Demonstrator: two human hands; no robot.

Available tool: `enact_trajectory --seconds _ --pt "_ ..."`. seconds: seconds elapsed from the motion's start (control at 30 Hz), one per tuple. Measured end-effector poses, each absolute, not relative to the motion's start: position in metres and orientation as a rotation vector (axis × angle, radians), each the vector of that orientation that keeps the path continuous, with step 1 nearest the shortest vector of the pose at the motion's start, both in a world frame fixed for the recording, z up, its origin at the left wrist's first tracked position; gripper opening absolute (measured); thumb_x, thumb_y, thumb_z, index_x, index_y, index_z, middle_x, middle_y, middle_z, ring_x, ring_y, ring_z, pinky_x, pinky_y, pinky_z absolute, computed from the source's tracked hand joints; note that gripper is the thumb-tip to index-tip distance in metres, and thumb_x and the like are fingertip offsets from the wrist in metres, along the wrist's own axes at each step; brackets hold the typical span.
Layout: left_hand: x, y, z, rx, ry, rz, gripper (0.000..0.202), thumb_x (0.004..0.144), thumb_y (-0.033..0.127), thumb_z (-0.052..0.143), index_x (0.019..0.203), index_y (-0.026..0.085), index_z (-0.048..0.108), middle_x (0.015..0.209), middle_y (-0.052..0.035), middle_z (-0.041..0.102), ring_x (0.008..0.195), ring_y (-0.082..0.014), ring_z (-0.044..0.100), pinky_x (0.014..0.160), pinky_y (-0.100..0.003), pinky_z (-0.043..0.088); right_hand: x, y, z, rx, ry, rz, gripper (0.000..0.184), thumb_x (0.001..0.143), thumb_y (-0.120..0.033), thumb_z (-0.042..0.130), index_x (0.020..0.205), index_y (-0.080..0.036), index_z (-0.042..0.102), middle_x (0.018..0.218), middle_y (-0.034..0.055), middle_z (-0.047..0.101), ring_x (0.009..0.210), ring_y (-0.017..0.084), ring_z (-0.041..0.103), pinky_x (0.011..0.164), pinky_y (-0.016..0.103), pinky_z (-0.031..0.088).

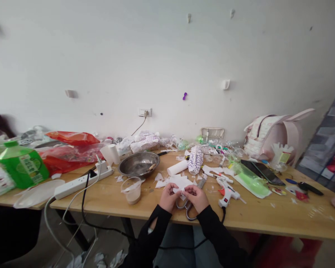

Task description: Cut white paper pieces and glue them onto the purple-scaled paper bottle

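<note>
My left hand (169, 197) and my right hand (195, 198) meet near the table's front edge. Both pinch a small piece of white paper (179, 190) between thumbs and fingertips. Under and beside my right hand lie scissors (190, 213) with grey handles, partly hidden by the hand. More white paper (181, 181) is spread just behind my fingers. Farther back are a white paper roll (178, 168) and a white bundle with purple wavy lines (195, 160). To the right rests a white hot glue gun (227, 193) with its black cord hanging off the edge.
Left of my hands stand a plastic cup (131, 190), a metal bowl (139, 164) and a power strip (82, 183) with trailing cables. A green jug (24, 165) is at far left. On the right lie a phone (268, 173) and a pink backpack (270, 136).
</note>
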State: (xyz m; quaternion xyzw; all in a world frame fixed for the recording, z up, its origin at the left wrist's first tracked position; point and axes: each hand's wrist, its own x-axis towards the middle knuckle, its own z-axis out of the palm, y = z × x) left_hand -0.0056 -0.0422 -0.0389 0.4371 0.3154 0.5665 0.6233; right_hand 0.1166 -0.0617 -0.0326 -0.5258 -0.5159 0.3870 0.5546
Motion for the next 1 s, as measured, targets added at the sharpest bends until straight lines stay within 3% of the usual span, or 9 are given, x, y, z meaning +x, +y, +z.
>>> enact_trajectory --seconds 0.07,0.27,0.43,0.83,1.0 --pt "-0.0059 -0.0418 -0.0402 1.005 0.708 1.298 0.044 0.041 0.033 0.079 0.065 0.017 0.046 0.049 0.0077 0.052 0.044 -0.0069 0.045 0.048 -0.019 0.033 0.1169 -0.0618 -0.0332 -1.244 -1.223 0.933 0.031 0.052 -0.041 0.064 0.068 -0.015 0.059 0.054 -0.0006 0.056 0.048 0.013 0.046 0.047 0.026 0.037" --pt "-0.0041 -0.0439 -0.0416 1.01 0.69 1.296 0.045 0.046 0.035 0.078 0.073 0.018 0.047 0.053 0.0062 0.055 0.047 -0.0093 0.051 0.05 -0.021 0.037 0.1175 -0.0647 -0.0352 -1.257 -1.232 0.889 0.028 0.058 -0.044 0.061 0.055 -0.017 0.055 0.048 0.0002 0.056 0.045 0.013 0.047 0.047 0.027 0.038" --pt "-0.0025 -0.0451 -0.0393 1.005 0.703 1.298 0.05 0.04 0.033 0.081 0.075 0.019 0.047 0.054 0.0059 0.057 0.048 -0.0104 0.053 0.051 -0.021 0.039 0.1173 -0.0657 -0.0349 -1.251 -1.254 0.87 0.028 0.059 -0.044 0.061 0.053 -0.018 0.052 0.049 0.0008 0.057 0.046 0.013 0.046 0.047 0.026 0.038" --pt "-0.0048 -0.046 -0.0333 0.989 0.756 1.271 0.049 0.04 0.024 0.079 0.079 0.017 0.051 0.051 0.0046 0.058 0.046 -0.0112 0.053 0.051 -0.023 0.04 0.1194 -0.0623 -0.0354 -1.236 -1.257 0.89 0.029 0.056 -0.043 0.061 0.069 -0.016 0.06 0.052 -0.0011 0.053 0.047 0.013 0.046 0.042 0.025 0.037" --pt "-0.004 -0.0433 -0.0404 1.021 0.757 1.293 0.05 0.042 0.021 0.078 0.084 0.017 0.051 0.056 0.0036 0.058 0.049 -0.0112 0.053 0.052 -0.023 0.039 0.1185 -0.066 -0.0293 -1.216 -1.262 0.877 0.024 0.055 -0.04 0.063 0.062 -0.017 0.059 0.051 -0.0014 0.055 0.049 0.013 0.049 0.048 0.026 0.041"
